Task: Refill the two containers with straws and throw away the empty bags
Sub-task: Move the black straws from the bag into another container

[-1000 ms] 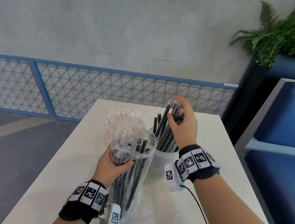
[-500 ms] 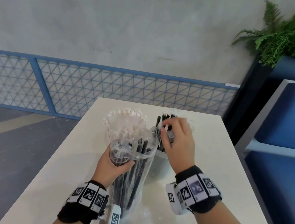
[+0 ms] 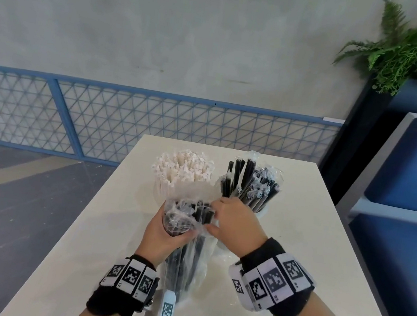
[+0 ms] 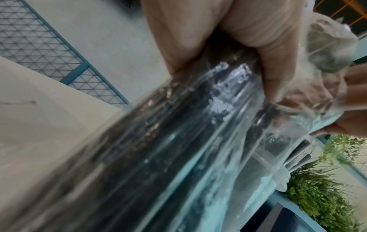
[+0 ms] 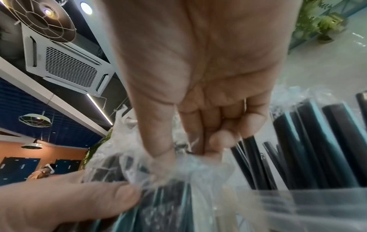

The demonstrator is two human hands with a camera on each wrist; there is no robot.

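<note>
A: Where's the bag (image 3: 185,237) of black straws (image 3: 205,212)?
B: Upright on the table (image 3: 296,250), near edge. Left hand (image 3: 164,234) wrapped round it.
A: Right hand (image 3: 233,221)?
B: Fingers (image 5: 216,141) curled, pinching the bag's open top. Both containers just behind: white straws (image 3: 185,165) left, black ones (image 3: 248,187) right.

Left hand (image 3: 161,234) curled in upright grip; right hand (image 3: 235,223) fingers (image 5: 200,141) pinching, wrists close together.

Right hand (image 3: 235,223) fingertips hidden inside the crumpled bag (image 3: 185,235) mouth. Bag's lower end blurred in the left wrist view. At 4 o'clock, container (image 3: 261,213) wall mostly hidden behind the hand.
</note>
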